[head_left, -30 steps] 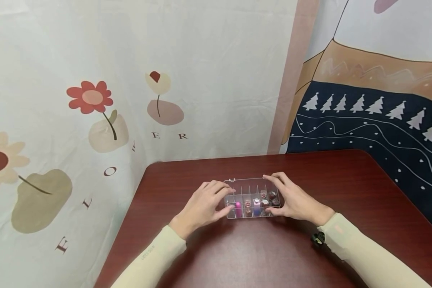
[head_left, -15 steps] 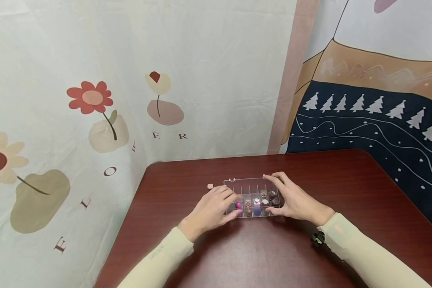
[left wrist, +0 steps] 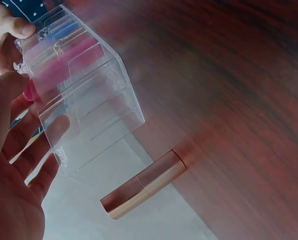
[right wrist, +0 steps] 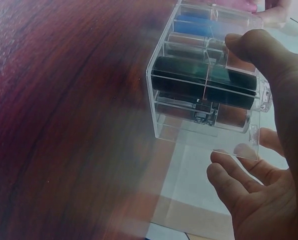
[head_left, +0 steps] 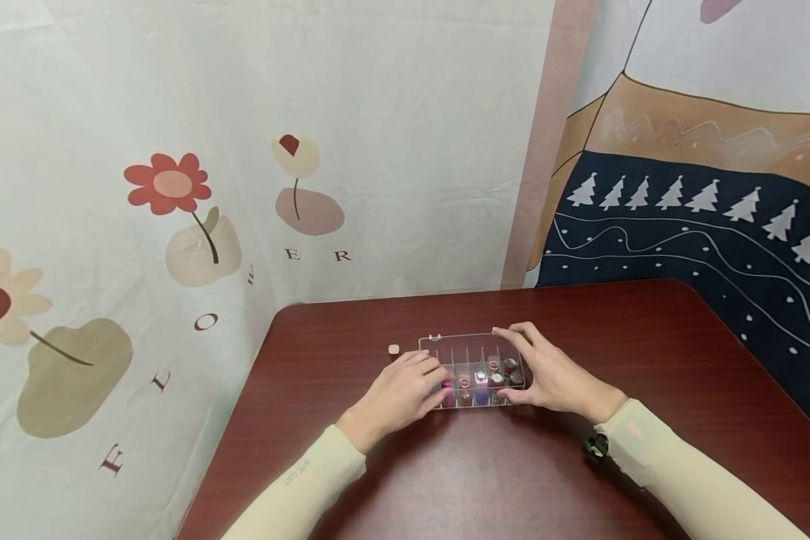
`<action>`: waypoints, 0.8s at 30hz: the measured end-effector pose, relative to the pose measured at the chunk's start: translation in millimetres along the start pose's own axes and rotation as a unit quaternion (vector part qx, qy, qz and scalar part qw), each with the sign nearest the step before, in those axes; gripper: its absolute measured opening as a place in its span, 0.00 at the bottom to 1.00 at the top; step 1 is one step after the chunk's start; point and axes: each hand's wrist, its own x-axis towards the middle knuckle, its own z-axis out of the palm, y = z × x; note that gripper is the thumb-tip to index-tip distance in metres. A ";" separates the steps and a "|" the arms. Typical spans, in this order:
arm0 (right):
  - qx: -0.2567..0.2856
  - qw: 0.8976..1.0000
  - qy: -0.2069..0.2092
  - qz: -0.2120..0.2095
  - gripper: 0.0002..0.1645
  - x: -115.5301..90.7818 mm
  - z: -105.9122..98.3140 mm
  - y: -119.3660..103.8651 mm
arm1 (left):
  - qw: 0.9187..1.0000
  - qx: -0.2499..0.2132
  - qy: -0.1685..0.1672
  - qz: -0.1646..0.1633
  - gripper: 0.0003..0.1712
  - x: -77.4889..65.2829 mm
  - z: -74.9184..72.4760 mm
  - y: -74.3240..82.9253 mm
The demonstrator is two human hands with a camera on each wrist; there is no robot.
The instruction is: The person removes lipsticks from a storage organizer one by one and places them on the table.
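A clear divided box [head_left: 462, 345] stands on the table, several small cosmetic tubes and bottles upright in its front compartments. My right hand [head_left: 556, 375] grips the box's right end, thumb at the front and fingers spread along the back. My left hand [head_left: 401, 390] is over the left end, its thumb and a finger at the top of a bright pink tube [left wrist: 64, 70] in the box. Other left fingers lie along the box's side. Just left of the box stands a shiny rose-gold lipstick tube [left wrist: 144, 185], partly hidden by my left hand in the head view.
The dark red wooden table [head_left: 432, 480] runs back to a white wall hanging [head_left: 405, 150] with printed flowers. A navy hanging [head_left: 688, 247] with white trees is at the right. A dark wristband [head_left: 595, 448] is by my right sleeve.
My left hand has moved right, its thumb and fingers coming in on the pink tube. The lipstick tube beside the box has come into sight. My right hand and the box stay put.
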 end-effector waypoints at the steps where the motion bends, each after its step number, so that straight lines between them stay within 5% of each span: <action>1: 0.000 1.000 0.000 -0.001 0.67 0.0 0.1 0.0 | 1.000 -0.002 0.000 0.001 0.09 0.1 -0.2 0.1; 24: 0.002 1.000 0.002 -0.004 0.67 -0.6 0.2 -0.6 | 0.999 -0.039 0.009 -0.029 0.10 3.8 -9.5 -0.3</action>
